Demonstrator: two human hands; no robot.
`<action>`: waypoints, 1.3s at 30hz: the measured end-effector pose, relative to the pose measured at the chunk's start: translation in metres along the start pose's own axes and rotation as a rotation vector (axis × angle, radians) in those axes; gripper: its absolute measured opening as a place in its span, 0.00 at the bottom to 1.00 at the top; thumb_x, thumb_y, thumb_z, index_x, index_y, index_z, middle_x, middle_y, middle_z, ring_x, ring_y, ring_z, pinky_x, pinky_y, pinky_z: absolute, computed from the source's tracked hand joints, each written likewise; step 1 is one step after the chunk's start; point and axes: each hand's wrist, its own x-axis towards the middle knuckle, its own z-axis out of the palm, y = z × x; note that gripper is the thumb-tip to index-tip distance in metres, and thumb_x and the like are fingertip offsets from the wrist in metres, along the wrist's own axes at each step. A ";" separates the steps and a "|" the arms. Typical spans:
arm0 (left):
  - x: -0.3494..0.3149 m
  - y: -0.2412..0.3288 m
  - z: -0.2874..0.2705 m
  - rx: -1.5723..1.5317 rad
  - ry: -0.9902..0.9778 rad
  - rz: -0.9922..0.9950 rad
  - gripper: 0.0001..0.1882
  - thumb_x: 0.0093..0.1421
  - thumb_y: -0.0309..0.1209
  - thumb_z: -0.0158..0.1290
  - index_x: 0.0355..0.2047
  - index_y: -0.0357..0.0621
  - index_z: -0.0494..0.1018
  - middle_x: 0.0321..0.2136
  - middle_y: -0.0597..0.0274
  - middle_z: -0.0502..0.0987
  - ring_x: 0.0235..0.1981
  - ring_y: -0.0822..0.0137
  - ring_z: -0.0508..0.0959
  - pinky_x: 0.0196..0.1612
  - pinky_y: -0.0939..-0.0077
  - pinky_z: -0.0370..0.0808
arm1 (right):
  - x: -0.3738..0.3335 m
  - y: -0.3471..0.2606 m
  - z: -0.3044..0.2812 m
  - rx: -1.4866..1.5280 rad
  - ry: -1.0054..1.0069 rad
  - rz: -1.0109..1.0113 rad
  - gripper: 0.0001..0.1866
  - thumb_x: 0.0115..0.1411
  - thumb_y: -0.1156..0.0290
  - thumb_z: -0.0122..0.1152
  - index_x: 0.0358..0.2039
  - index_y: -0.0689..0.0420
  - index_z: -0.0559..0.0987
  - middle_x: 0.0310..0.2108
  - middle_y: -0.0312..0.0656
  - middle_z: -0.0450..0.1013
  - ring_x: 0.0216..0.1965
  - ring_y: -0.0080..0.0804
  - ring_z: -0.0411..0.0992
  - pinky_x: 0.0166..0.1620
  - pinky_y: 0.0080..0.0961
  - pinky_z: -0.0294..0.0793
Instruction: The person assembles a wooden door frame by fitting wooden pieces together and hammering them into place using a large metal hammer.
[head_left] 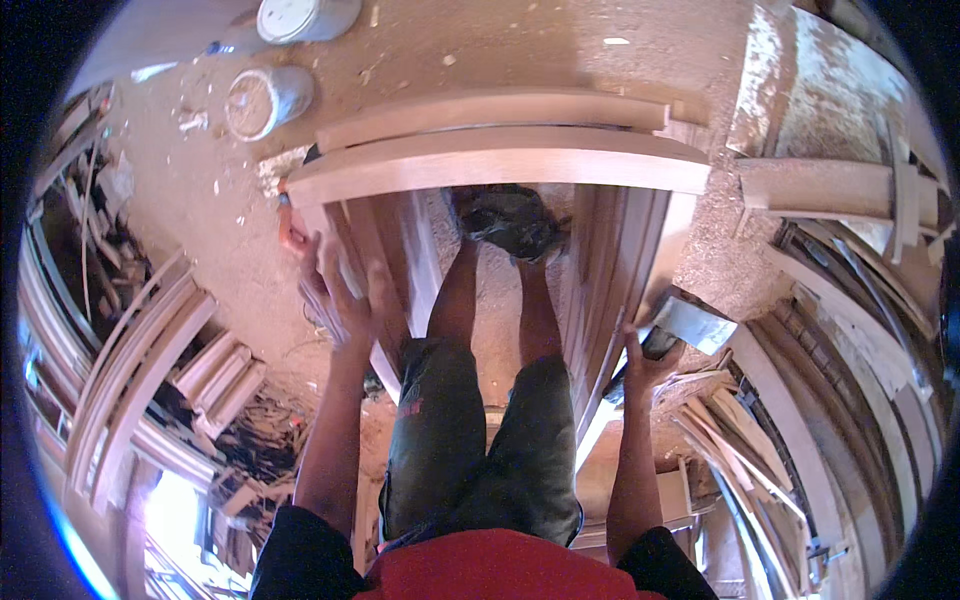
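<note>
- Well, the wooden frame [500, 160] flanks the worker's legs [457, 297].
- Left hand [343, 300]: fingers spread, grip loose by its left side; contact unclear.
- Right hand [650, 372]: wrapped round a dark tool [659, 344]; I'd brace the frame before working it.

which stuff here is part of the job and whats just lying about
Seems part of the job:
wooden frame, its sides flanking the legs, left grip at its left side
flat-ended tool in the right grip

Looks just lying about:
lidded bucket
open bucket
stacked boards at left
loose wood strips at right
</note>
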 end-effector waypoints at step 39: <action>0.265 0.378 0.296 -0.037 -1.835 0.935 0.18 0.61 0.41 0.55 0.39 0.37 0.83 0.37 0.60 0.84 0.41 0.72 0.79 0.50 0.74 0.73 | 0.006 -0.025 -0.004 0.129 0.025 0.296 0.29 0.47 0.67 0.75 0.47 0.62 0.73 0.32 0.53 0.77 0.32 0.54 0.78 0.36 0.43 0.79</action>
